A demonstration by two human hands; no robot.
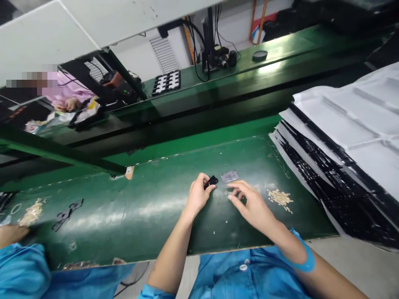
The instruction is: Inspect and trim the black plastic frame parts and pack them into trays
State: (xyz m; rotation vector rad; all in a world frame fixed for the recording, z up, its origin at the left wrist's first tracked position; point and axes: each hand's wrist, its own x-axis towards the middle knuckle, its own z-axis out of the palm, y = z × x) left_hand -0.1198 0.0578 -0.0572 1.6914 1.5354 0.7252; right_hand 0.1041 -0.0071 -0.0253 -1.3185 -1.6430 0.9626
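Note:
In the middle of the green bench, my left hand (pixel 198 193) is closed around a small black plastic part (pixel 212 181), gripping it between thumb and fingers. My right hand (pixel 249 201) hovers to its right with thumb and fingers apart and nothing visible between them. Just beyond those fingertips lies a flat grey plate (pixel 230 177) with small holes or marks in it. A pile of small cream-coloured pieces (pixel 280 198) is spread to the right of my right hand. Two tiny pale bits sit on the bench nearer to me.
Stacked white and black trays (pixel 343 137) rise at the right edge. Further left lie dark plastic parts (pixel 67 214) and another cream pile (pixel 32 212) beside a co-worker's blue sleeve (pixel 23 270). A green beam (pixel 62 151) crosses the left; someone in pink (pixel 70 89) sits across.

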